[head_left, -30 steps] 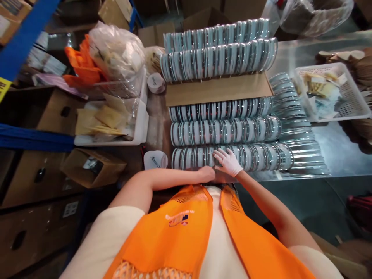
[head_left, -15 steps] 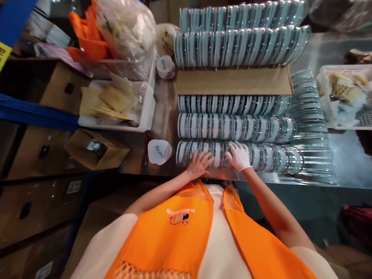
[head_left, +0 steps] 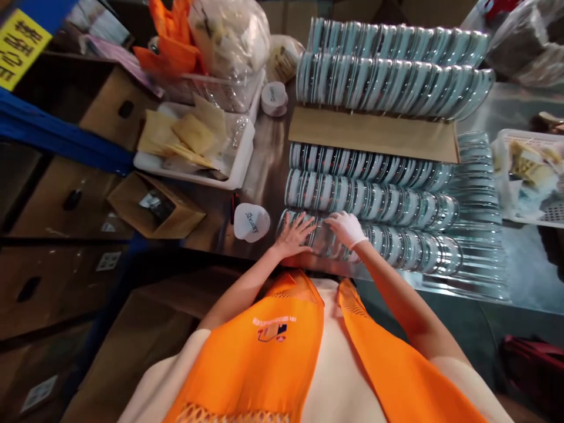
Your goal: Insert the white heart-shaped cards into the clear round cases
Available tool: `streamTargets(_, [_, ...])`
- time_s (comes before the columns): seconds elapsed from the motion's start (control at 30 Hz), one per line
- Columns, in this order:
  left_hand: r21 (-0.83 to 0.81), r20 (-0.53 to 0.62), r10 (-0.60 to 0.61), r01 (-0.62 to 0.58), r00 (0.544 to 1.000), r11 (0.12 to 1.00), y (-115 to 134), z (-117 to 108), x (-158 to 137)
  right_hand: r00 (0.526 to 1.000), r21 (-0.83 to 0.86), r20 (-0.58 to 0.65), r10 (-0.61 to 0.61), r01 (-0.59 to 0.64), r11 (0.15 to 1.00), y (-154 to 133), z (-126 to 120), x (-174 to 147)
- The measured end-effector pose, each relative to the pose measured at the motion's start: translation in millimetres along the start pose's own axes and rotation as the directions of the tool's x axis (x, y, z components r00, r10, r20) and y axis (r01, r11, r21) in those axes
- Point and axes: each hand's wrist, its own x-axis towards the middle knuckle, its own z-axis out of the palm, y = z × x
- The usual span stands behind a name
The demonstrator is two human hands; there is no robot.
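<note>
A row of clear, round-edged plastic pieces (head_left: 408, 248), standing on edge with white parts among them, lies nearest to me along the table edge. My left hand (head_left: 294, 236), bare, rests with spread fingers on the left end of this row. My right hand (head_left: 346, 228) wears a white glove and lies over the row just to the right, its fingers slightly bent and pointing left. Between the two hands is a see-through stretch where fewer white parts show. The undersides of both hands are hidden. A second similar row (head_left: 374, 200) lies just behind.
White rounded cards (head_left: 251, 223) with lettering lie to the left. A cardboard strip (head_left: 372, 134) separates the rear rows (head_left: 392, 87). A white tray (head_left: 185, 170) with tan packets, an open carton (head_left: 183, 220) and, at right, a white basket (head_left: 535, 136) stand around. More clear pieces (head_left: 478, 235) fan out at right.
The view has turned, and the table things sit further right in it. My right hand has shifted left along the row, its fingers more bent. Between my hands the row looks clearer.
</note>
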Motion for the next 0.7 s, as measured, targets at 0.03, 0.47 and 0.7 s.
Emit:
streamTargets(0.03, [-0.004, 0.017, 0.015, -0.015, 1.0, 1.0, -6.2, -1.9, -0.5, 0.997, 0.004, 0.069, -0.04, 0.039, 0.999, -2.9, -4.8, 17.7])
streamTargets(0.47, [-0.117, 0.02, 0.018, -0.015, 1.0, 0.993, -17.6, 3.0, 2.6, 0.844, -0.138, 0.537, 0.01, 0.076, 0.988, -19.6, -29.0, 98.1])
streamTargets(0.7, [-0.126, 0.015, 0.043, -0.041, 0.999, 0.991, -18.7, 3.1, 3.5, 0.878, -0.197, 0.467, 0.107, -0.015, 0.98, -37.5, -33.2, 91.0])
